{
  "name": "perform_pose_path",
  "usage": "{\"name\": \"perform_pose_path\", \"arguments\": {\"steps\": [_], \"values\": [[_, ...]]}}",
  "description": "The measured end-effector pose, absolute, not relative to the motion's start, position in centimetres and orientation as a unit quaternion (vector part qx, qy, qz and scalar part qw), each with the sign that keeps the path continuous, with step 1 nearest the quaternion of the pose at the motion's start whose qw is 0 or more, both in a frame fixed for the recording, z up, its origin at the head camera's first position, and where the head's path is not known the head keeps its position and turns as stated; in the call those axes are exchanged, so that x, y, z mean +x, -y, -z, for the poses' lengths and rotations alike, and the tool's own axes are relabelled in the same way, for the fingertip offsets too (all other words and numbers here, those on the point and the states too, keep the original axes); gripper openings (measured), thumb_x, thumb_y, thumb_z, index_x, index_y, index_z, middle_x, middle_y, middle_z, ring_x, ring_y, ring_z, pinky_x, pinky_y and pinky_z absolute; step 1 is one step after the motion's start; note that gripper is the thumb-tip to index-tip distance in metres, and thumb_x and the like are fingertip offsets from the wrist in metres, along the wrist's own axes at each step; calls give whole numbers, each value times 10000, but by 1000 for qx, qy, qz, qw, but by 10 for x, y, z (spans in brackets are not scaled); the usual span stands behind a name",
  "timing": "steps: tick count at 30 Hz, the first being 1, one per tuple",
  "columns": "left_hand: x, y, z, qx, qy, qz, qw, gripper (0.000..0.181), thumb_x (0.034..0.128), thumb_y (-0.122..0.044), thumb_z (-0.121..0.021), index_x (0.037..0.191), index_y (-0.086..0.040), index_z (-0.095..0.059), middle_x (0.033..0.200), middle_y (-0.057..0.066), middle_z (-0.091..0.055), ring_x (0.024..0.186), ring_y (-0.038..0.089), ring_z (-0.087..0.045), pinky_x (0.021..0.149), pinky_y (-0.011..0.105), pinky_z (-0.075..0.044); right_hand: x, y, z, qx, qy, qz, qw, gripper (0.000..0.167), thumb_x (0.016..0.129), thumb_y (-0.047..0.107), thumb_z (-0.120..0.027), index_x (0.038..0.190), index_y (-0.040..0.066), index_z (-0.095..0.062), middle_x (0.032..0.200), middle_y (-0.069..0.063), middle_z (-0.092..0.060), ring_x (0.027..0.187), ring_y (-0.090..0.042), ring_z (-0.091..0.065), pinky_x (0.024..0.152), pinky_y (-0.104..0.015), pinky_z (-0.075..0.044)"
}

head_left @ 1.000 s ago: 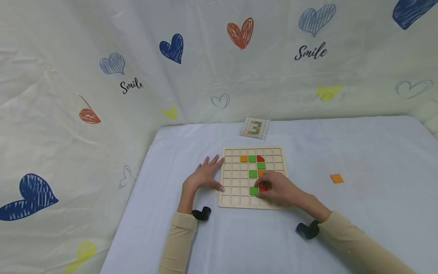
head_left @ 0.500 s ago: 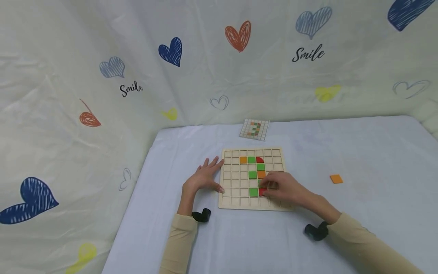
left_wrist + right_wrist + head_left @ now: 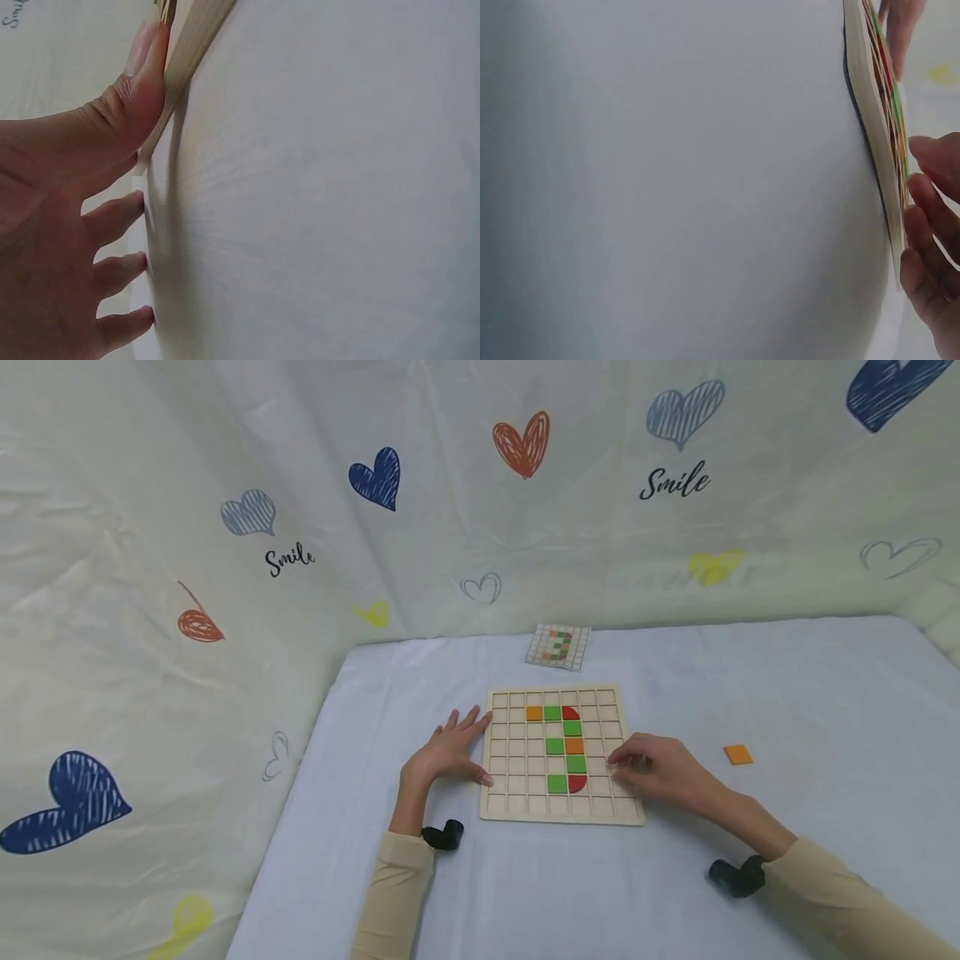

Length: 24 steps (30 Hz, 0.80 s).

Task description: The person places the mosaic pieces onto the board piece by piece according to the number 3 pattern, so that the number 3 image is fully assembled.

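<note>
A wooden grid board lies on the white-covered table. Green and orange square tiles and two red rounded tiles sit in its cells, among them a red tile low in the figure and a green tile just above. My left hand touches the board's left edge with spread fingers; in the left wrist view the thumb rests against the board's side. Over the board's right edge hovers my right hand, fingers loosely bent, with no tile visible between them. A loose orange tile lies right of that hand.
Behind the board lies a small pattern card printed with a grid and coloured squares. A pale cloth wall with hearts and "Smile" lettering rises at the table's back edge. Each wrist carries a black camera.
My right hand has left the red tile and moved right to the board's edge, uncovering the lower green and red tiles. The left hand has stayed at the left edge.
</note>
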<state>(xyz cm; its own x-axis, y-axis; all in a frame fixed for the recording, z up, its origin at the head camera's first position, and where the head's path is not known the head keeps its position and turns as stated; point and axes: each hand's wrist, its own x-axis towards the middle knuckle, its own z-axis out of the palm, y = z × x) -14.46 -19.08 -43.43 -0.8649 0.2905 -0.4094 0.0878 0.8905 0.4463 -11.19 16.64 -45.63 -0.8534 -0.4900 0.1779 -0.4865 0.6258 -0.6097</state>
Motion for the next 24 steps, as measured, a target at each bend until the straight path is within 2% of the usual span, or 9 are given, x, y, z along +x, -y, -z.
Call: {"name": "perform_pose_path", "arguments": {"steps": [9, 16, 24], "values": [[-145, 190, 436, 99, -943, -208, 241, 1146, 761, -349, -917, 1660, -221, -219, 1744, 39, -75, 1608, 350, 43, 1291, 575, -37, -111, -192, 457, -248, -918, 307, -23, 223, 805, 0, -813, 1008, 85, -775, 915, 42, -723, 801, -99, -591, 690, -249, -530], [-146, 191, 436, 109, -941, -216, 238, 1133, 771, -349, -910, 1660, -233, -217, 1744, 32, -69, 1608, 338, 55, 1291, 575, -24, -112, -219, 463, -232, -928, 285, -68, 234, 781, -58, -798, 983, 55, -766, 915, -10, -749, 789, -159, -638, 681, -303, -550], [-145, 192, 434, 106, -942, -209, 240, 1128, 776, -351, -906, 1660, -231, -215, 1744, 35, -67, 1608, 338, 51, 1291, 577, -34, -113, -244, 464, -222, -937, 260, -77, 263, 761, -63, -817, 995, 43, -762, 943, -42, -754, 813, -224, -662, 694, -338, -557]]}}
